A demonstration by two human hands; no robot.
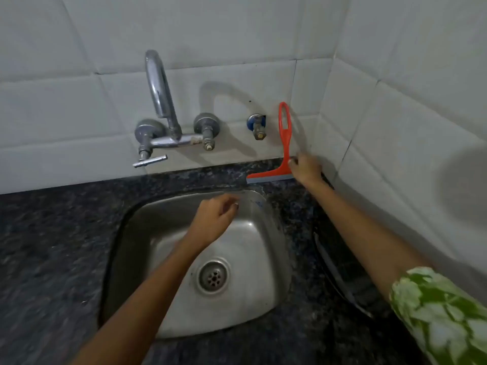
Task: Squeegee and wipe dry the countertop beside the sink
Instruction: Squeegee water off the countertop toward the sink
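- The red squeegee point(284, 138) stands upright against the tiled wall point(237, 75) behind the sink point(158, 233). Its blade edge rests on the dark speckled desk point(52, 246), near the back right corner.
- My right hand point(305, 171) is at the base of the squeegee, where the handle meets the blade bar. The fingertips touch or lightly pinch it there; whether the fingers actually close round it I cannot tell.
- My left hand point(214, 221) hovers over the sink bowl, fingers loosely curled, holding nothing.
- I judge the squeegee to be light, thin plastic: stiff in the handle, with a soft, flexible grey rubber strip along the blade.
- The loop-shaped handle is the natural place to grip, about midway up, so I can press the blade flat and pull.
- Leaning as it does, it could tip or slide if nudged at the base.
- The desk looks glossy and probably wet, so the plastic may be slippery; a full wrap of the fingers seems safer than a pinch.
- No drying cloth is visible to me here.
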